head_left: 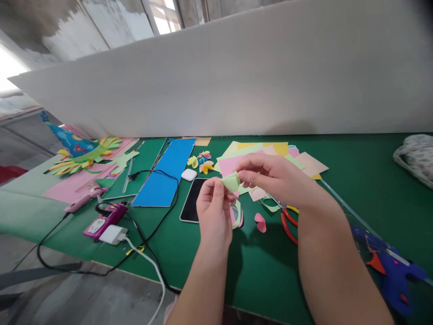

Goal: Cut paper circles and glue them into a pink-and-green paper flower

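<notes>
A folded light green paper piece (pixel 230 182) is pinched between the thumb and fingers of my left hand (pixel 216 207). At its upper right edge, the fingertips of my right hand (pixel 267 174) are pressed together on the same paper. Below my hands lie a pink petal-shaped paper (pixel 260 223) and a light green cut ring (pixel 238 214) with pink paper by it. Red and yellow scissors (pixel 287 221) rest partly behind my right wrist. A black-screened phone (pixel 190 201) is partly hidden by my left hand.
Coloured sheets (pixel 307 163) are piled behind my hands. A small paper flower (pixel 204 159), white case (pixel 189 175) and blue board (pixel 165 174) stand left of them. Cables and a magenta power strip (pixel 106 221) lie left; a blue glue gun (pixel 395 271) lies right. A decorated hat (pixel 72 142) sits far left.
</notes>
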`<state>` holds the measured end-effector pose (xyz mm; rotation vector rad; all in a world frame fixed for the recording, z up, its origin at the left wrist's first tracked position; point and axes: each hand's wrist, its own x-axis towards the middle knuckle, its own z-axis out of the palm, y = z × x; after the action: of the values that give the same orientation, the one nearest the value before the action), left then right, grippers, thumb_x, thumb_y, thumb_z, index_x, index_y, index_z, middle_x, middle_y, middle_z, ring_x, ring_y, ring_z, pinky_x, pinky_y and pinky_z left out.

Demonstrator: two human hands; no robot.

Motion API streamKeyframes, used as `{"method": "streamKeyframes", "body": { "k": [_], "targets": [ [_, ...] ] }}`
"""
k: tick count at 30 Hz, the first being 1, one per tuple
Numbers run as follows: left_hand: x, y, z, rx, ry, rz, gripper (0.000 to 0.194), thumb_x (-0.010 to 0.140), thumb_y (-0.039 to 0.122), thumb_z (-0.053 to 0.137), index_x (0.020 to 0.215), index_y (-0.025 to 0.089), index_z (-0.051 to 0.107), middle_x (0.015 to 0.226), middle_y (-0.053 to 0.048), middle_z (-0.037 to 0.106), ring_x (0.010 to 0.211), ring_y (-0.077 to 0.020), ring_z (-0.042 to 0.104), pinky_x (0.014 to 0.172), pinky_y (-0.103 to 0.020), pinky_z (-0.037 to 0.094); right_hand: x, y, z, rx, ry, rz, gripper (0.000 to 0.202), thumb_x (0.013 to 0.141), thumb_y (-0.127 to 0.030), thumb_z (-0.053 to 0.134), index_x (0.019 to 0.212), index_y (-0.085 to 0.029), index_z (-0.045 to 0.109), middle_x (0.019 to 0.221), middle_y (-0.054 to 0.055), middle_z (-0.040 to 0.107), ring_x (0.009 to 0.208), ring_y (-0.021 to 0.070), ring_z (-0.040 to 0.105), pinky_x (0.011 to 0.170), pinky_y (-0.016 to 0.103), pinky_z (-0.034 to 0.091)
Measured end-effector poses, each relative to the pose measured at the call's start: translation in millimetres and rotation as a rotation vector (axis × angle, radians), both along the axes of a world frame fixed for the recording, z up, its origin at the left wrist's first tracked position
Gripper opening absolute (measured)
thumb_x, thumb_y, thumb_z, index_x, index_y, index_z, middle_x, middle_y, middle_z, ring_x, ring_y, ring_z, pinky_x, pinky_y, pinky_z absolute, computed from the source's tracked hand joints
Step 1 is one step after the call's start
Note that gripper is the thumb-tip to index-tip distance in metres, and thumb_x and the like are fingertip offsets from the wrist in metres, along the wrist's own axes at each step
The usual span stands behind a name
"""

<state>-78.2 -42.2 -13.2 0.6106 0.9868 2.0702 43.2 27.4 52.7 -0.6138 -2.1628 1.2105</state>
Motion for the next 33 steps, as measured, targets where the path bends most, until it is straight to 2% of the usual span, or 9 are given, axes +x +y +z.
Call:
{"method": "streamKeyframes", "body": {
  "k": [6, 9, 12, 14, 18, 24, 30, 33],
  "targets": [
    [0, 0, 0.3, 0.032, -0.052, -0.074, 0.029, 0.072, 0.039, 0.075, 0.075, 0.018, 0.055, 0.057, 0.005, 0.055, 0.047, -0.0039, 0.049, 0.048, -0.015, 0.042, 0, 2, -0.7, -0.027, 0.019, 0.060, 0.020, 0.089, -0.033, 0.050, 0.083, -0.020, 0.064, 0.080, 0.000, 0.063, 0.072, 0.0125, 0.057, 0.063, 0.025, 0.046],
    [1, -1, 0.2, 0.025, -0.033, -0.071, 0.029, 0.074, 0.040, 0.074, 0.075, 0.018, 0.055, 0.057, 0.006, 0.055, 0.047, -0.0040, 0.049, 0.047, -0.015, 0.041, -1, 2, -0.1, -0.031, 0.013, 0.063, 0.023, 0.090, -0.035, 0.049, 0.085, -0.019, 0.065, 0.081, 0.001, 0.063, 0.073, 0.0127, 0.057, 0.063, 0.025, 0.046],
    [2, -3, -0.3, 0.005, 0.090, -0.007, 0.024, 0.078, 0.039, 0.070, 0.076, 0.018, 0.057, 0.060, 0.005, 0.056, 0.049, -0.0047, 0.050, 0.045, -0.015, 0.040, -1, 1, 1.7, -0.038, 0.023, 0.066, 0.025, 0.091, -0.037, 0.049, 0.091, -0.020, 0.067, 0.083, 0.001, 0.065, 0.074, 0.0120, 0.058, 0.061, 0.023, 0.046],
    [4, -5, -0.3, -0.006, 0.234, 0.094, 0.019, 0.081, 0.035, 0.067, 0.077, 0.018, 0.060, 0.064, 0.004, 0.058, 0.051, -0.0046, 0.050, 0.047, -0.015, 0.041, -2, -1, 3.4, -0.009, 0.005, 0.065, 0.020, 0.086, -0.037, 0.057, 0.092, -0.022, 0.068, 0.086, 0.000, 0.067, 0.075, 0.0125, 0.059, 0.060, 0.022, 0.046],
    [8, -10, 1.4, -0.025, 0.436, 0.274, 0.011, 0.083, 0.030, 0.065, 0.080, 0.019, 0.065, 0.068, 0.003, 0.063, 0.055, -0.0055, 0.056, 0.053, -0.015, 0.045, -2, -4, 5.5, 0.096, -0.053, 0.037, 0.010, 0.082, -0.028, 0.064, 0.087, -0.023, 0.071, 0.086, -0.001, 0.070, 0.078, 0.0133, 0.061, 0.063, 0.023, 0.047],
    [7, -12, 2.1, -0.065, 0.445, 0.243, 0.009, 0.077, 0.028, 0.071, 0.082, 0.022, 0.069, 0.072, 0.003, 0.066, 0.058, -0.0066, 0.059, 0.055, -0.016, 0.048, -2, -5, 3.7, 0.071, 0.041, -0.045, 0.009, 0.082, -0.028, 0.065, 0.081, -0.022, 0.071, 0.078, -0.002, 0.069, 0.067, 0.0098, 0.057, 0.056, 0.020, 0.046],
    [7, -13, 1.0, -0.051, 0.455, 0.289, 0.005, 0.077, 0.023, 0.071, 0.076, 0.021, 0.066, 0.069, 0.004, 0.063, 0.058, -0.0053, 0.058, 0.055, -0.014, 0.047, -2, -6, 4.0, 0.082, -0.011, -0.009, 0.009, 0.083, -0.023, 0.061, 0.080, -0.022, 0.069, 0.080, -0.003, 0.069, 0.072, 0.0099, 0.058, 0.060, 0.020, 0.046],
    [6, -12, 0.9, -0.004, 0.401, 0.263, 0.004, 0.078, 0.023, 0.070, 0.079, 0.021, 0.066, 0.072, 0.004, 0.064, 0.061, -0.0060, 0.060, 0.058, -0.015, 0.049, -3, -6, 4.7, 0.075, -0.048, 0.026, 0.012, 0.085, -0.026, 0.059, 0.078, -0.021, 0.068, 0.077, -0.003, 0.067, 0.070, 0.0096, 0.057, 0.059, 0.020, 0.046]
  ]
}}
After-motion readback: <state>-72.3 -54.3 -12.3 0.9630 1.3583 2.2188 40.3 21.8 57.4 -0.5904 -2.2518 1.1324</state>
